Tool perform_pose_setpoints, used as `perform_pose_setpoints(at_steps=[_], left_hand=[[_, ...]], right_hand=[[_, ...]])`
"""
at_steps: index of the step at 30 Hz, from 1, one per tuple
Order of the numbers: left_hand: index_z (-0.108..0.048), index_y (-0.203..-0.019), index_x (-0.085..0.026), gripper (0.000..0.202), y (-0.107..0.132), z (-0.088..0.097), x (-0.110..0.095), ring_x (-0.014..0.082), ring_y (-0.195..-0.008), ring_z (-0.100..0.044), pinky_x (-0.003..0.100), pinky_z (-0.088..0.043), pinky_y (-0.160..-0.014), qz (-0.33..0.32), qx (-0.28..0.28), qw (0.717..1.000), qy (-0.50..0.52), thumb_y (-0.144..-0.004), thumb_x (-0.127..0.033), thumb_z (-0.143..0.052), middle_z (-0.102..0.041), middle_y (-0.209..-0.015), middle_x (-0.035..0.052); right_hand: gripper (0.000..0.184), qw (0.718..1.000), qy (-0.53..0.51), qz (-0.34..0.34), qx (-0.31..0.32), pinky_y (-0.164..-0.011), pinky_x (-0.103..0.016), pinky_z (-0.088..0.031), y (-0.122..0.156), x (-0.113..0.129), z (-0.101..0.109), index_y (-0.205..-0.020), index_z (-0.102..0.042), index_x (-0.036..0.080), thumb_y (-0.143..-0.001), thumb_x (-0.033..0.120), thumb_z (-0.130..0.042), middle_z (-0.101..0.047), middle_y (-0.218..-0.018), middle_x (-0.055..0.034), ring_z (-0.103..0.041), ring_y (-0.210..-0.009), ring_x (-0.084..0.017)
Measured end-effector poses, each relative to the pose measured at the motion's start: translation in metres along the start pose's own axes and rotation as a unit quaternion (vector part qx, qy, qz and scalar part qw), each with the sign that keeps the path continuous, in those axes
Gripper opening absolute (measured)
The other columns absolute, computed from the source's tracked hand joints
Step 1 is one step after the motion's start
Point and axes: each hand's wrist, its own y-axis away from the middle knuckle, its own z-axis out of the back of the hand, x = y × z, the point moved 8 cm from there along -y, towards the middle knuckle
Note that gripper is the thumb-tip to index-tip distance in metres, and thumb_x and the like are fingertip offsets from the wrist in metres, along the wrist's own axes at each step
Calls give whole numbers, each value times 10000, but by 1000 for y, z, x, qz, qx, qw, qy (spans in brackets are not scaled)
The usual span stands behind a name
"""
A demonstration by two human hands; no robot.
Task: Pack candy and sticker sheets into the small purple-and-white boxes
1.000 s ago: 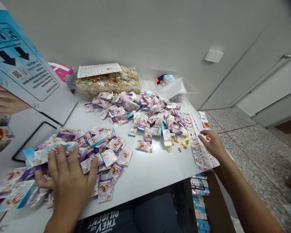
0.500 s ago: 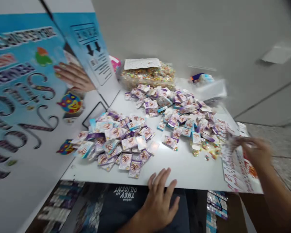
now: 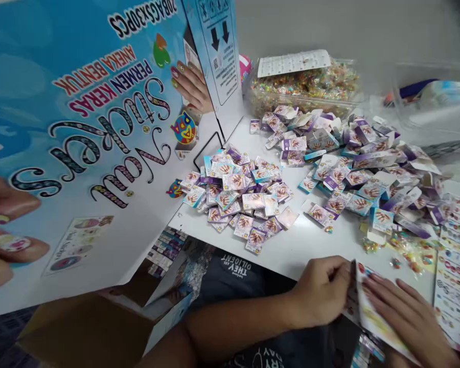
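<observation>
- A big printed carton panel (image 3: 80,143) stands at the far left, leaning over the desk (image 3: 302,245) edge.
- Small sachets (image 3: 241,197) lie heaped mid-desk, a second heap (image 3: 352,153) further right, before a clear tub of candy (image 3: 302,87).
- The left hand (image 3: 322,291) pinches the near edge of a sticker sheet (image 3: 371,312) at the desk's front edge; its grip is narrow, closed on the sheet.
- The sheet looks thin, light and floppy, likely to bend; best taken by its edges.
- The right hand (image 3: 406,317) lies flat on it, fingers spread, pressing rather than gripping.
- More sticker sheets (image 3: 452,266) lie at far right.
</observation>
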Motion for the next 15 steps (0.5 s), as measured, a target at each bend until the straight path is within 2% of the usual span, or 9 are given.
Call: perform_pose_setpoints(at_steps=[2,4,5,7,8,9,11,13,15], left_hand=[[-570,-736,-159,506,-1,7,10,132,-716,-534,264,-454,-697,64,-13,993,95,-873,-647,-581,-567,-726,5],[-524,-726,-170,549,-1,8,16,113,-669,-485,249,-415,-644,108,0,984,139,-784,-699,-660,-525,-703,-17],[-509,-729,-175,551,0,9,17,103,-646,-463,242,-396,-621,111,-7,984,137,-767,-696,-686,-509,-694,-27],[-498,-738,-180,500,1,14,10,95,-631,-444,237,-384,-613,74,-34,991,104,-811,-638,-685,-492,-688,-36],[-510,-750,-178,450,3,16,3,101,-654,-464,243,-401,-639,33,-48,995,76,-859,-589,-658,-510,-708,-26],[-527,-762,-176,399,5,17,-6,115,-697,-500,255,-425,-683,-15,-54,997,43,-903,-538,-620,-541,-744,-8],[-555,-765,-173,314,10,14,-25,156,-815,-568,294,-459,-782,-113,-43,992,-38,-939,-433,-581,-613,-845,41],[-550,-720,-178,279,14,14,-40,186,-898,-587,324,-464,-851,-189,-45,973,-126,-922,-362,-609,-651,-905,70],[-547,-689,-185,282,14,14,-48,196,-928,-584,336,-462,-883,-223,-44,955,-193,-911,-331,-643,-667,-899,67]], right_hand=[[370,997,7,56,53,-1195,-512,-317,-5,37,-21,-1286,-681,219,-938,321,-607,-693,-1312,-104,-615,-1264,-327],[424,997,0,65,41,-1184,-485,-336,-10,63,-32,-1304,-664,207,-888,288,-668,-678,-1332,-106,-586,-1298,-331],[422,1000,0,31,-4,-1145,-465,-387,-13,67,-31,-1293,-664,210,-876,268,-690,-684,-1309,-105,-593,-1282,-323],[389,986,-18,-117,-120,-1009,-428,-495,-13,56,-24,-1255,-665,211,-872,258,-716,-708,-1210,-107,-636,-1191,-308],[350,964,-47,-208,-156,-919,-407,-536,-9,44,-24,-1214,-676,200,-879,293,-720,-725,-1125,-107,-667,-1106,-302],[316,937,-87,-294,-165,-829,-384,-559,-3,33,-28,-1153,-692,184,-889,356,-715,-737,-1027,-102,-691,-1004,-293],[341,877,-183,-425,-128,-704,-341,-567,8,15,-46,-1026,-720,164,-900,479,-683,-742,-874,-85,-702,-827,-264],[381,828,-246,-491,-114,-680,-320,-569,17,6,-58,-970,-735,161,-873,528,-702,-756,-858,-84,-701,-783,-249],[390,789,-317,-506,-145,-746,-335,-585,22,3,-63,-1042,-741,171,-843,507,-745,-774,-998,-107,-719,-894,-271]])
